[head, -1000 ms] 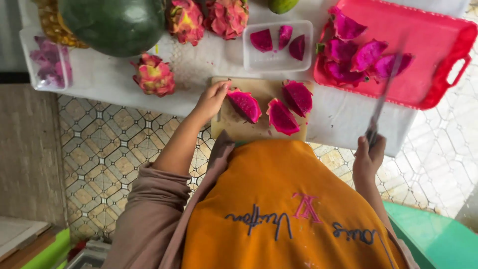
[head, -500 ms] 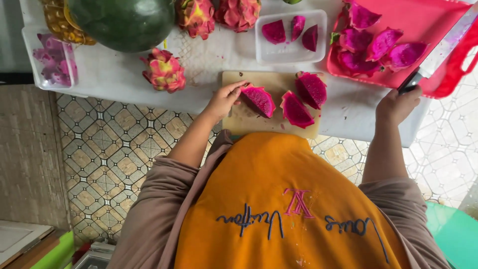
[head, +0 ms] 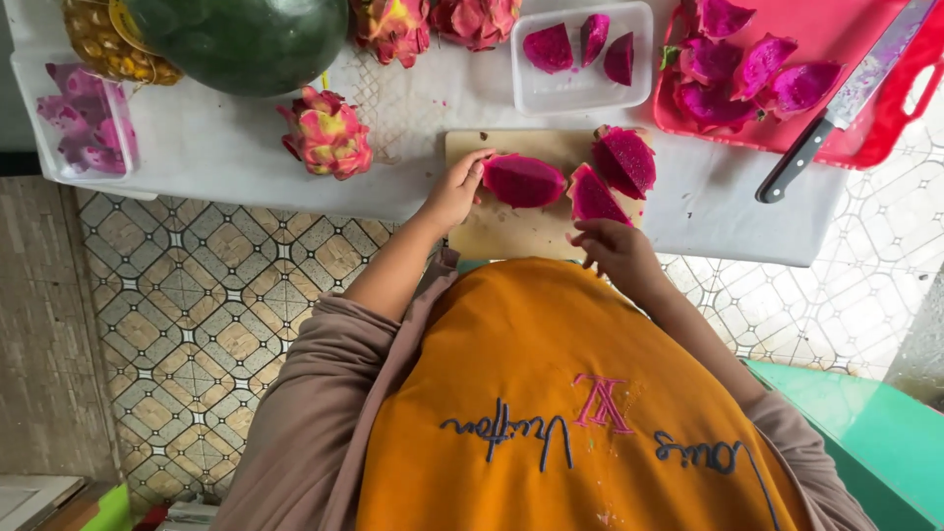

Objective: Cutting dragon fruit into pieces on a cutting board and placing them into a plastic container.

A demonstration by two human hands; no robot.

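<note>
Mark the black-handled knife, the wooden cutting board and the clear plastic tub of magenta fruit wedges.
black-handled knife [head: 798,163], head view, on its handle.
wooden cutting board [head: 511,231], head view, bare lower face.
clear plastic tub [head: 580,94], head view, near rim.
</note>
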